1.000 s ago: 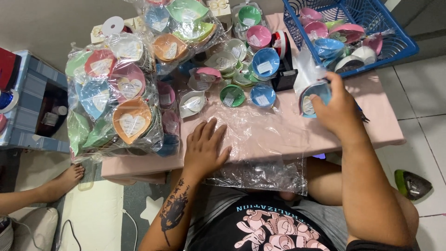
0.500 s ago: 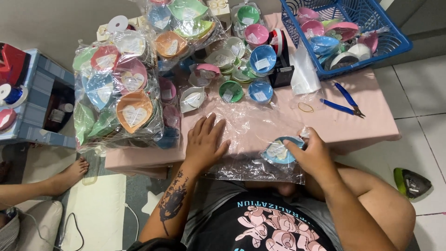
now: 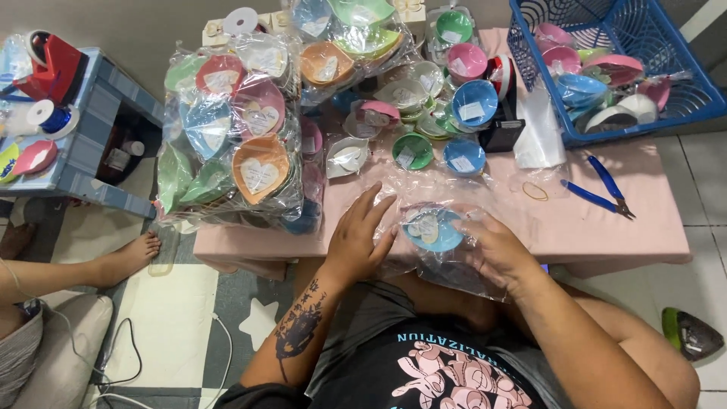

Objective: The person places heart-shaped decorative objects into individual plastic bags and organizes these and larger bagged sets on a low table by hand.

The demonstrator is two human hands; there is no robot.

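While both hands work at the near edge of the pink-covered table (image 3: pixel 591 227), wrapped goods crowd the surface beyond them. Up and to the left of the left hand stands a large clear plastic bag of heart-shaped bowls in orange, pink, blue and green (image 3: pixel 235 151), which blocks that side of the table. Straight ahead of the hands lie loose small round bowls in green, blue and pink (image 3: pixel 447 113), each with a white label. Beyond the right hand, well apart, sits a blue plastic mesh basket (image 3: pixel 681 83) holding more bowls. Blue-handled pliers (image 3: pixel 598 189) and a tan rubber band (image 3: pixel 535 191) lie ahead and to the right of the right hand.

Left hand (image 3: pixel 360 238): open, fingers spread, palm down, pressing flat on a sheet of clear plastic film (image 3: pixel 454 269) that drapes over the table edge.

Right hand (image 3: pixel 496 250): fingers curled loosely around a small light-blue bowl with a white heart label (image 3: pixel 432 229), seen through the film. That bowl sits between the two hands, touching the right.
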